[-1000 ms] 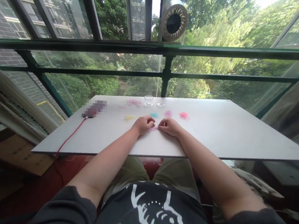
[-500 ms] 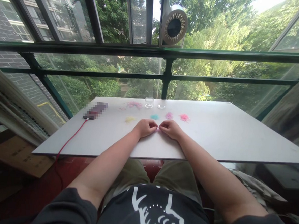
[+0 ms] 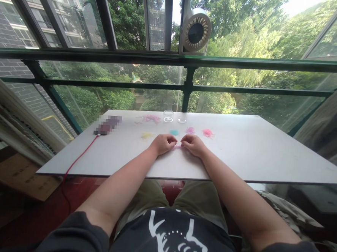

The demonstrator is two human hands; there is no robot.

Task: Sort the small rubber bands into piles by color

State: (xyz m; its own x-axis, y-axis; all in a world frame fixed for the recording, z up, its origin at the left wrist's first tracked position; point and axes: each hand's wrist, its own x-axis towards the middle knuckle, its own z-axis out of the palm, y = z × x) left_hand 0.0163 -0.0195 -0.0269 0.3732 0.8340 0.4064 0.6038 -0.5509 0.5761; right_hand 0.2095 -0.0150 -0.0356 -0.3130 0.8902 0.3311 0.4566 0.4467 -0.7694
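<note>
My left hand (image 3: pixel 165 144) rests on the white table with its fingers curled into a pinch. Opposite it, my right hand (image 3: pixel 193 144) is curled the same way, its fingertips a small gap from the left ones. A thin pinkish-purple strip of something small (image 3: pixel 177 146) shows on the table between and just below the fingertips, partly hidden by both hands. Whatever sits inside either pinch is too small to make out. Just beyond the hands lie a teal pile (image 3: pixel 174 132) and a purple pile (image 3: pixel 190 130) of small pieces.
A yellow pile (image 3: pixel 147 135), a bright pink pile (image 3: pixel 208 133) and pale pink pieces (image 3: pixel 152 118) lie on the table (image 3: pixel 255 150). Near the far edge stand a clear round container (image 3: pixel 168 116) and a clear shallow dish (image 3: pixel 181 120). A red cable (image 3: pixel 81 155) runs from a blurred device (image 3: pixel 108 125).
My fingertips have moved slightly apart from each other. More of the pinkish-purple strip shows between them. The piles and containers stay where they were.
</note>
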